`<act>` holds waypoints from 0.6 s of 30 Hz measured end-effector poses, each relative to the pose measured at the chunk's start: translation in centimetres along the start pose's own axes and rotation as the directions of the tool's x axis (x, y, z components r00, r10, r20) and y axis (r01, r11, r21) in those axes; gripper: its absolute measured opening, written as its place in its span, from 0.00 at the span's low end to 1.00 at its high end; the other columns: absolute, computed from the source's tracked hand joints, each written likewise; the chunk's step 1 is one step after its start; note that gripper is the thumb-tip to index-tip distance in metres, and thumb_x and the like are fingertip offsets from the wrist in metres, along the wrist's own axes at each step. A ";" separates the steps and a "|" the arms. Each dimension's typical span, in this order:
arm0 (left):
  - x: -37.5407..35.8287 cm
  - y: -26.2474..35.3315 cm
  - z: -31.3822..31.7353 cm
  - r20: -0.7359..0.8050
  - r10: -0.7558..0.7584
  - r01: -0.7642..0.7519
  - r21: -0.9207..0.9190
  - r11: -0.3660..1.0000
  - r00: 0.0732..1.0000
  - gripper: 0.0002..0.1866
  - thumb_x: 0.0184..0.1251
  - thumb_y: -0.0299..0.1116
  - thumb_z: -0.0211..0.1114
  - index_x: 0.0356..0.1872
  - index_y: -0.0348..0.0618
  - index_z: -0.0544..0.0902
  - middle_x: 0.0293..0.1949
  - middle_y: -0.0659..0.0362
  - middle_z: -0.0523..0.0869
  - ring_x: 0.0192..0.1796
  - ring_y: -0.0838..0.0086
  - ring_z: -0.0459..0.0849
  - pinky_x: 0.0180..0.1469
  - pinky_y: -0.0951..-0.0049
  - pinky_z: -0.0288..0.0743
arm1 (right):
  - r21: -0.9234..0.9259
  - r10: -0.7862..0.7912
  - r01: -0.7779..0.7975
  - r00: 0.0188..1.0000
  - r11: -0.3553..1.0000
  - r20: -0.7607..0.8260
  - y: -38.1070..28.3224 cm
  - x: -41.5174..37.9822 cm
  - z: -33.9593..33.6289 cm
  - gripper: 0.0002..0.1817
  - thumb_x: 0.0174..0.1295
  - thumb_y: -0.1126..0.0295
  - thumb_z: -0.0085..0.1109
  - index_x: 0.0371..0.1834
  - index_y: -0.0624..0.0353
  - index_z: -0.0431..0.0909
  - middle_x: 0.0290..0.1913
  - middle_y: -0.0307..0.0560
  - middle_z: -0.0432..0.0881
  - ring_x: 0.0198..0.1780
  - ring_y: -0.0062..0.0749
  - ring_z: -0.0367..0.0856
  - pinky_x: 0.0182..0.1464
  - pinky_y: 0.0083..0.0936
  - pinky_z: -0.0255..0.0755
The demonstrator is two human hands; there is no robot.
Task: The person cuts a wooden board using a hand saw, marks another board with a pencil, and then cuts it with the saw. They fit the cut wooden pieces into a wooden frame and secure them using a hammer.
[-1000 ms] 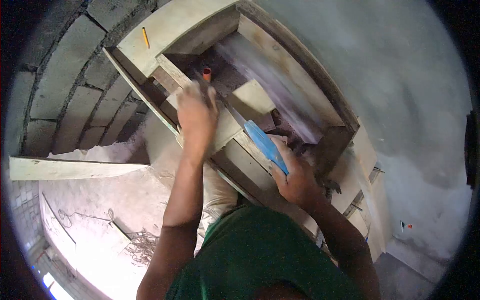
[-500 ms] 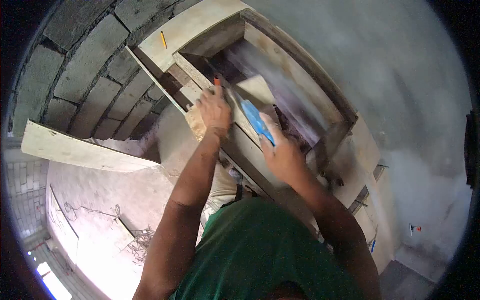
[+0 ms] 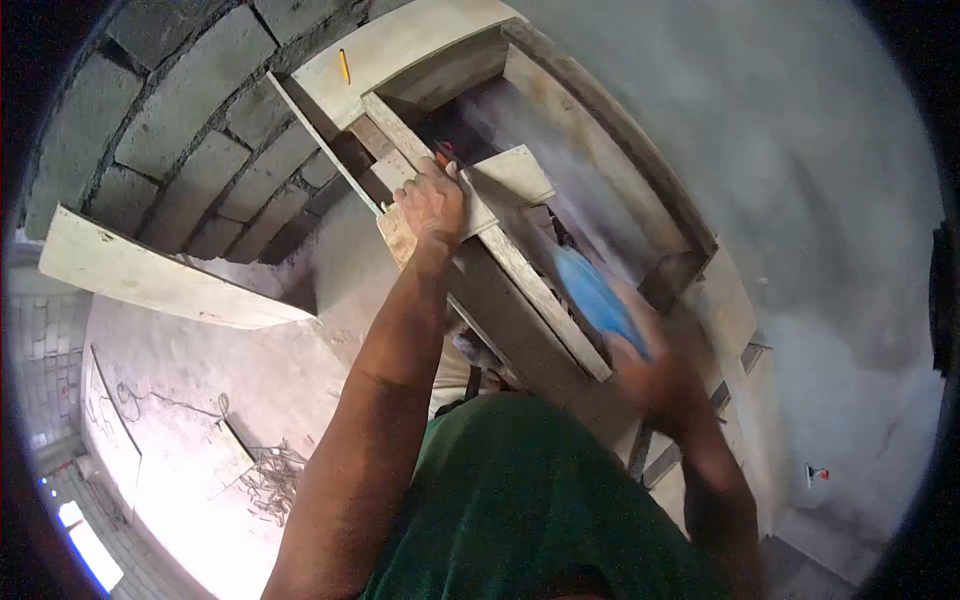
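Observation:
My left hand (image 3: pixel 432 205) presses down on a light wooden board (image 3: pixel 510 176) that lies across a long narrow plank (image 3: pixel 545 296). Its fingers are bent over the board's edge, beside a small red object (image 3: pixel 443 153). My right hand (image 3: pixel 650 365) is wrapped round a blue-handled tool (image 3: pixel 598 298), blurred by motion, just right of the plank's lower end. Whatever part of the tool lies beyond the handle is too blurred to make out. Beneath both hands is an open wooden frame (image 3: pixel 600 130).
A yellow pencil (image 3: pixel 345 67) lies on a pale panel (image 3: pixel 420 40) at the top. A curved panel (image 3: pixel 170 275) juts out on the left, near a block wall (image 3: pixel 190 130). Tangled wire (image 3: pixel 272 482) lies on the floor. A grey wall (image 3: pixel 820 200) stands at the right.
My right hand has moved down and to the right with the blue-handled tool, away from the board. My left hand remains on the board. The view has shifted slightly.

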State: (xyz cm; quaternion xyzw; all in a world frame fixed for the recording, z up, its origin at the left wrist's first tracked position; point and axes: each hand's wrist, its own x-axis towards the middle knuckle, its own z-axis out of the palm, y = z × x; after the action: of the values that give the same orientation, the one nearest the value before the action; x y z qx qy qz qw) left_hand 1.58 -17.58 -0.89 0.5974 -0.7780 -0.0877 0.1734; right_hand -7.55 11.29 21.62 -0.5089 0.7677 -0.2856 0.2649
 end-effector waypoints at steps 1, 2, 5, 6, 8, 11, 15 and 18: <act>-0.3 -0.2 -0.1 0.014 0.013 -0.012 -0.007 1.000 1.000 0.20 0.76 0.50 0.50 0.44 0.41 0.73 0.34 0.49 0.86 0.43 0.54 0.83 0.52 0.54 0.66 | -0.106 0.181 -0.174 0.981 0.979 0.063 -0.6 -2.5 -1.8 0.28 0.69 0.66 0.54 0.72 0.58 0.64 0.63 0.62 0.77 0.64 0.54 0.77 0.65 0.38 0.69; -0.7 -0.5 0.0 0.024 0.012 -0.012 -0.003 1.000 1.000 0.20 0.76 0.50 0.50 0.44 0.41 0.73 0.34 0.49 0.86 0.43 0.54 0.83 0.52 0.54 0.66 | -0.220 0.360 -0.332 0.928 0.917 0.100 -1.5 -3.8 -3.2 0.28 0.69 0.65 0.54 0.72 0.58 0.64 0.63 0.61 0.77 0.65 0.53 0.76 0.66 0.38 0.69; -0.3 -0.7 0.8 -0.007 0.088 -0.087 0.101 0.991 0.996 0.20 0.77 0.51 0.48 0.44 0.41 0.73 0.34 0.50 0.86 0.43 0.56 0.83 0.52 0.54 0.66 | -0.221 -0.012 0.026 0.998 0.975 0.063 0.4 -3.1 -1.6 0.29 0.70 0.66 0.55 0.72 0.58 0.63 0.64 0.62 0.76 0.65 0.53 0.76 0.67 0.38 0.68; -0.5 -0.9 0.9 0.007 0.096 -0.096 0.100 0.990 0.995 0.20 0.77 0.51 0.48 0.44 0.41 0.73 0.34 0.50 0.86 0.43 0.56 0.83 0.52 0.54 0.66 | -0.154 0.072 -0.064 0.996 0.986 0.049 0.9 -0.9 0.6 0.29 0.69 0.65 0.55 0.72 0.54 0.63 0.56 0.65 0.79 0.57 0.59 0.79 0.58 0.44 0.72; -0.5 -0.8 0.2 0.039 0.090 -0.093 0.085 0.992 0.995 0.21 0.77 0.51 0.47 0.45 0.42 0.73 0.35 0.50 0.87 0.43 0.56 0.83 0.52 0.54 0.66 | -0.064 0.128 -0.126 0.991 0.990 0.025 3.2 4.5 5.6 0.29 0.68 0.66 0.56 0.73 0.53 0.63 0.54 0.68 0.80 0.56 0.63 0.78 0.56 0.46 0.73; 0.4 -0.7 0.8 -0.065 0.086 -0.082 0.061 0.995 0.994 0.21 0.77 0.52 0.47 0.45 0.42 0.73 0.35 0.50 0.87 0.44 0.56 0.83 0.52 0.55 0.66 | -0.031 0.059 -0.060 0.998 0.998 -0.025 4.2 6.5 6.3 0.29 0.69 0.68 0.56 0.73 0.54 0.64 0.58 0.69 0.77 0.62 0.63 0.75 0.62 0.41 0.70; -0.8 0.2 0.0 0.015 0.061 -0.061 0.012 0.998 0.998 0.20 0.77 0.51 0.47 0.45 0.42 0.73 0.36 0.49 0.87 0.46 0.56 0.84 0.52 0.56 0.67 | -0.029 0.162 -0.162 0.987 0.986 0.010 1.1 3.5 5.5 0.28 0.69 0.70 0.54 0.72 0.57 0.64 0.59 0.71 0.77 0.63 0.61 0.75 0.64 0.38 0.68; -0.6 -0.4 1.7 0.054 0.056 -0.058 0.041 0.997 0.997 0.20 0.76 0.52 0.49 0.48 0.43 0.73 0.40 0.48 0.86 0.48 0.56 0.82 0.52 0.55 0.68 | 0.016 0.069 -0.068 0.997 0.998 -0.033 0.8 2.4 5.5 0.27 0.68 0.72 0.53 0.72 0.60 0.64 0.61 0.70 0.76 0.65 0.59 0.74 0.66 0.37 0.66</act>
State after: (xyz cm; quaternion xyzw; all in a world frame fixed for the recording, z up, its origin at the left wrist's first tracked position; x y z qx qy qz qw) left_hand 1.42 -17.28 -2.71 0.5760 -0.8008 -0.0819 0.1424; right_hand -5.06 8.40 16.92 -0.4753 0.7869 -0.2907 0.2654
